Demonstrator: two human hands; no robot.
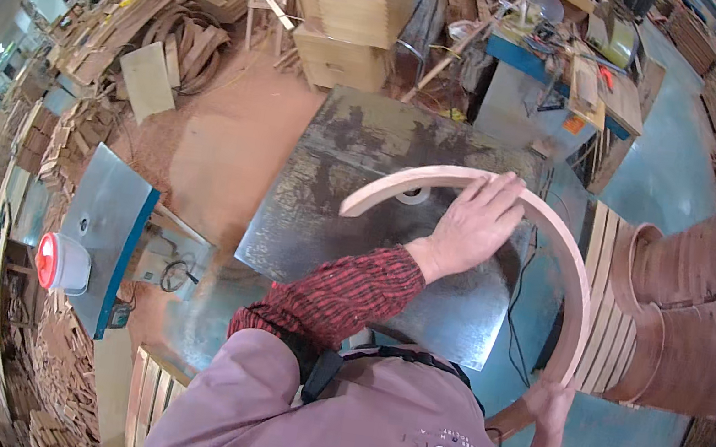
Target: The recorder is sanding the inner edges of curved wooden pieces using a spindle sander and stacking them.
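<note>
A large curved wooden piece (576, 293), close to a half ring, sweeps over a dark, scuffed metal machine table (317, 190) and out past its right edge. My left hand (473, 227) reaches across my front, its fingers closed over the top of the curve. Lower right, beside my body, my right hand (550, 414) grips the near part of the arc; some of its fingers are hidden. The far left end of the piece lies above the table. A round, pale fitting (413, 195) shows in the tabletop just inside the curve.
Stacked curved wooden parts (686, 319) stand close on the right. A cluttered workbench (532, 111) and wooden boxes (355, 24) are beyond the table. On the left, a white tub with a red lid (65, 263) sits on a blue-edged metal surface (105, 213). A cable (513, 330) hangs by the table's right edge.
</note>
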